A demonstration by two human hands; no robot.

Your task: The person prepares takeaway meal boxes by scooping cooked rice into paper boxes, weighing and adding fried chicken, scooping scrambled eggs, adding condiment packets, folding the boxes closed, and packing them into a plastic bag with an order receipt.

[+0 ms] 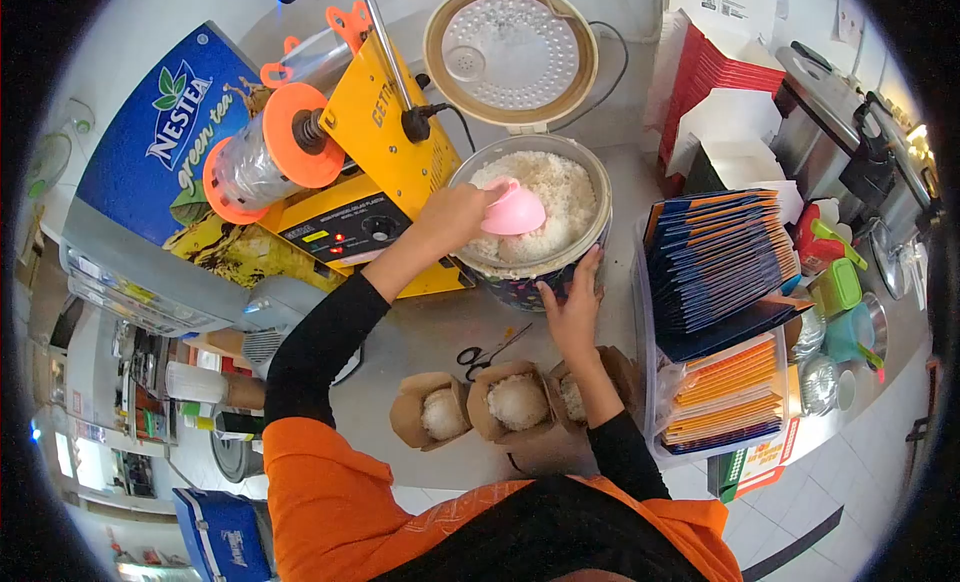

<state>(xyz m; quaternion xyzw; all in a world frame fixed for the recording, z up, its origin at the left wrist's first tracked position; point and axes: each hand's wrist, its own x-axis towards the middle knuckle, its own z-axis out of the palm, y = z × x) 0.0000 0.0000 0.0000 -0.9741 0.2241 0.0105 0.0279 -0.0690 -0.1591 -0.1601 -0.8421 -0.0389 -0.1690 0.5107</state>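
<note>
My left hand [462, 214] is closed on a pink cup [513, 210], which is tilted into the white rice [565, 187] inside the open rice cooker [606, 227]. My right hand [575, 312] rests against the cooker's dark patterned front, thumb and fingers spread. The cooker's lid [437, 57] stands raised behind the pot, with rice grains stuck inside it. Below my hands, brown paper boxes [408, 428] stand in a row, each with a mound of rice in it. My right forearm partly covers the rightmost one.
Scissors [480, 360] lie between the cooker and the boxes. At left stand a yellow sealing machine [375, 112] with a film roll and a blue Nestea dispenser [140, 142]. A clear bin [648, 382] of folded packaging is at right, with a metal pressure cooker [820, 97] behind.
</note>
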